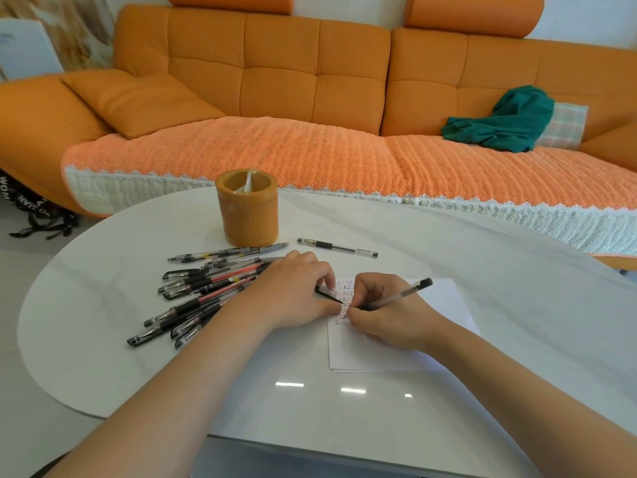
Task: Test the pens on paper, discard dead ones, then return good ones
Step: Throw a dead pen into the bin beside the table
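The pen [396,295] under test is in the right hand [386,315], whose fingers pinch it low on the barrel so the tip meets the paper [444,305] near the sheet's ten o'clock corner. The left hand [293,298] rests on that corner, likely to steady it, with its fingers pinching what looks like the cap [326,290]. The small red and dark marks there look like 正 repeated. A heap of pens [203,288], probably awaiting their turn, lies at nine o'clock of the paper. A lone pen [337,247] lies at twelve, near the holder [248,215] on the tabletop [120,339].
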The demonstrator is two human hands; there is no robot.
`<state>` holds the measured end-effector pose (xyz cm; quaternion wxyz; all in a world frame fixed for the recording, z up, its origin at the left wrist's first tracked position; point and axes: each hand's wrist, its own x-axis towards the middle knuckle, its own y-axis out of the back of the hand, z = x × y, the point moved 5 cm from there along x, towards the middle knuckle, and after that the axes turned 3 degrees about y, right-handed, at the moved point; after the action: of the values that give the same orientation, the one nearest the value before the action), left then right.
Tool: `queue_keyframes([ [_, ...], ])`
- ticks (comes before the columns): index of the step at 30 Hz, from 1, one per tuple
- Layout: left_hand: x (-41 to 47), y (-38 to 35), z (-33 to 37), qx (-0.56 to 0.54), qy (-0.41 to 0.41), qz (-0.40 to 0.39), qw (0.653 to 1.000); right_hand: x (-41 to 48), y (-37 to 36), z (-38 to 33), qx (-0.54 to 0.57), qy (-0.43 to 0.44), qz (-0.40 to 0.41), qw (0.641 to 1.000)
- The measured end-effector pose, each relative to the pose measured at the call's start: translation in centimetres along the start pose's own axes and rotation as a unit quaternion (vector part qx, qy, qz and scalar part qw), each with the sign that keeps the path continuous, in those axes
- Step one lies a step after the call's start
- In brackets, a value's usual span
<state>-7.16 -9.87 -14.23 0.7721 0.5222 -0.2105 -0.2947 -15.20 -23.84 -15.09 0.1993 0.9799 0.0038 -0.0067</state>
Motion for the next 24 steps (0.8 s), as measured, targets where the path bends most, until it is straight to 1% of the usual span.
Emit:
queue_keyframes([
  [13, -0.12, 0.02, 0.09, 0.006, 0.004, 0.003, 1.0, 0.15, -0.39, 0.07, -0.022, 0.009, -0.023, 0.999],
  [20, -0.09, 0.1, 0.12, 0.01, 0.005, -0.001, 1.0, -0.11, -0.29, -0.18, -0.025, 0.02, -0.009, 0.999],
  [24, -0.1, 0.07, 0.12, 0.007, 0.008, -0.001, 1.0, -0.2, -0.42, -0.21, -0.038, 0.017, -0.024, 0.999],
])
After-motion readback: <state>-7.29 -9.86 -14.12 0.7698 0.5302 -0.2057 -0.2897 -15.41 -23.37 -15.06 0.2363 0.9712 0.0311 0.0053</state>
